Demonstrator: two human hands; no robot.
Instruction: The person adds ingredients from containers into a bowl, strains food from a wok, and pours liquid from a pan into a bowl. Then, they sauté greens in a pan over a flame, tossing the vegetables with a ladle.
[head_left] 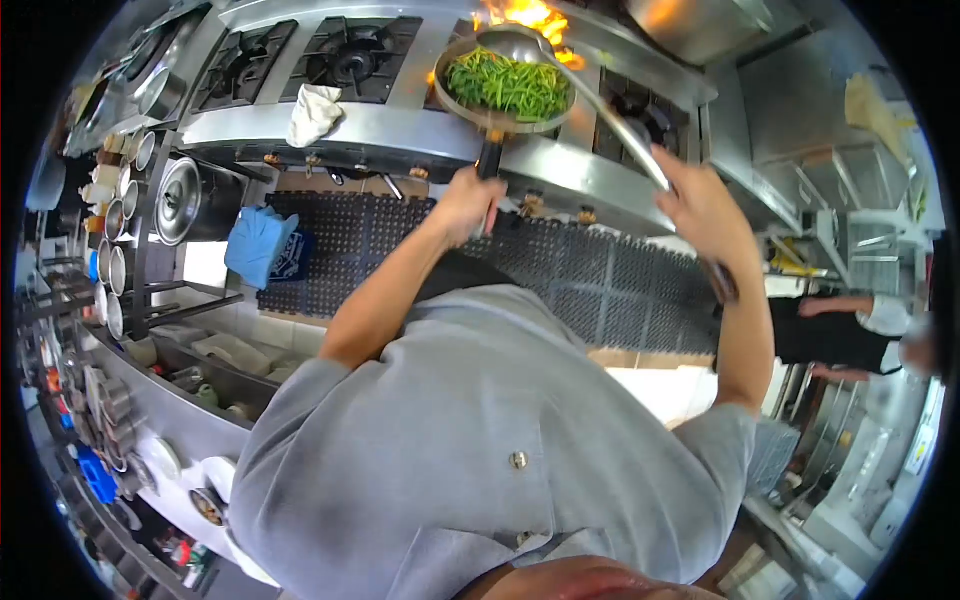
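My left hand [467, 206] is closed around the black handle of a frying pan [490, 118]. Green leafy vegetables [508, 84] with long stems fill the pan, which is over a stove burner. Flames [530, 14] flare up behind its far rim. In my right hand [703, 205] is the long metal handle of a ladle [612, 118]. The ladle's round bowl hangs over the far edge of the pan, overlapping the greens in this view.
Burners with black grates [352, 60] line the steel stove, and a white cloth [315, 115] lies on its front edge. A large lidded pot [180, 200] and a blue cloth [262, 245] are at left. Another person [835, 330] stands at right. Black matting [620, 290] covers the floor.
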